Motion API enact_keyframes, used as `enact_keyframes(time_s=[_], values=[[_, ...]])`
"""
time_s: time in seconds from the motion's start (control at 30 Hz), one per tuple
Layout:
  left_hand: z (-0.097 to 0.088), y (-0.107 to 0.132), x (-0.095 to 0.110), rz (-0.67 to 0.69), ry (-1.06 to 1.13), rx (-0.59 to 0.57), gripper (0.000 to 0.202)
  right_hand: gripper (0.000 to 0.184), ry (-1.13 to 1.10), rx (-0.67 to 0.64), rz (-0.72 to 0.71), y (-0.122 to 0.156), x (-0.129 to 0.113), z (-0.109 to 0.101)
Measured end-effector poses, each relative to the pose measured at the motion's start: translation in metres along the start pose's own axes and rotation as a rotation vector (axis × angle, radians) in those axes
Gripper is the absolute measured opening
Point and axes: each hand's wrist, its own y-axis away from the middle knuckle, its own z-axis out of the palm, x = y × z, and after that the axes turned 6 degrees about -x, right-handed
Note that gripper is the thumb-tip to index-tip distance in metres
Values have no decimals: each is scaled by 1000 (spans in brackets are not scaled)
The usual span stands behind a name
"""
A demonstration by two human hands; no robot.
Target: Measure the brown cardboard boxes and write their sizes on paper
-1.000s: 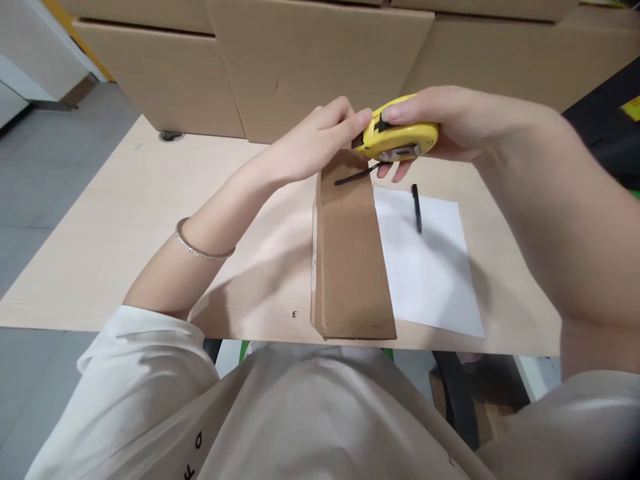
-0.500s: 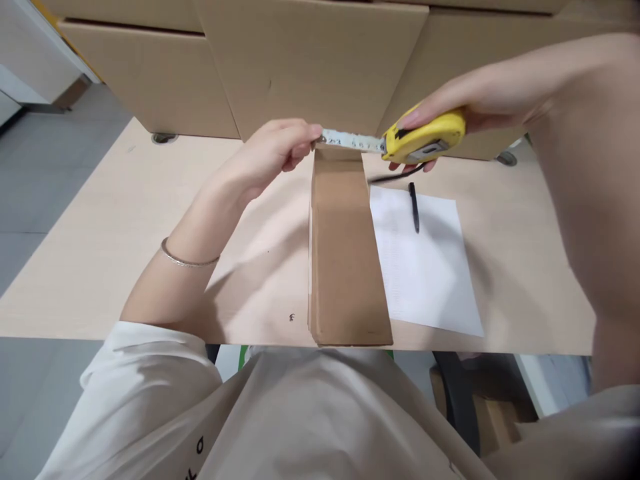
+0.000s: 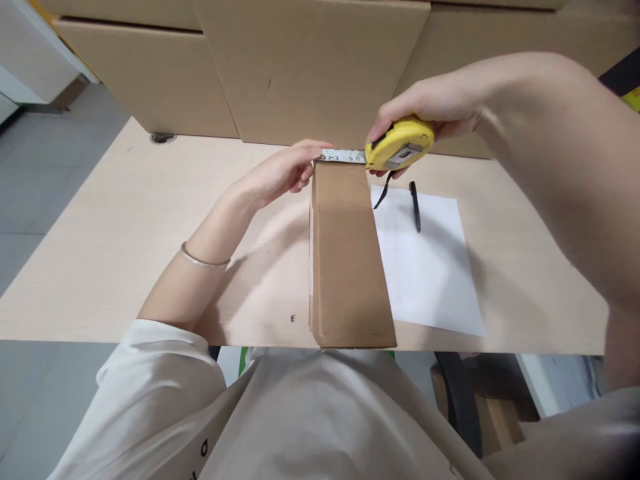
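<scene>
Head view: left hand (image 3: 283, 177) is pinching the blade (image 3: 345, 157) end, fingers narrow; right hand (image 3: 430, 100) is gripping the tape (image 3: 406, 141), above the box's (image 3: 350, 260) far edge. Box is lying on the table (image 3: 150, 267), probably light, stiff, dentable: hold its long sides. Tape is looking hard, smooth: grip its body.

Tape blade (image 3: 345, 156) drawn shorter — lowered to far edge of box (image 3: 350, 267), black strap (image 3: 383, 192) swung downward
</scene>
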Motion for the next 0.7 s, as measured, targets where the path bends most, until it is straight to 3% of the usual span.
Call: enact_keyframes(time_s=[0.2,0.43,0.6,0.7], values=[[6,0,0,40,9,-50,30,27,16,37,-74,4,-3,10],[10,16,0,47,-145,-29,39,21,-73,62,-191,7,19,11],[14,39,2,-43,-236,-2,92,22,-234,73,-210,20,31,19],[12,56,10,-37,-259,30,90,22,-373,144,-263,31,38,22]])
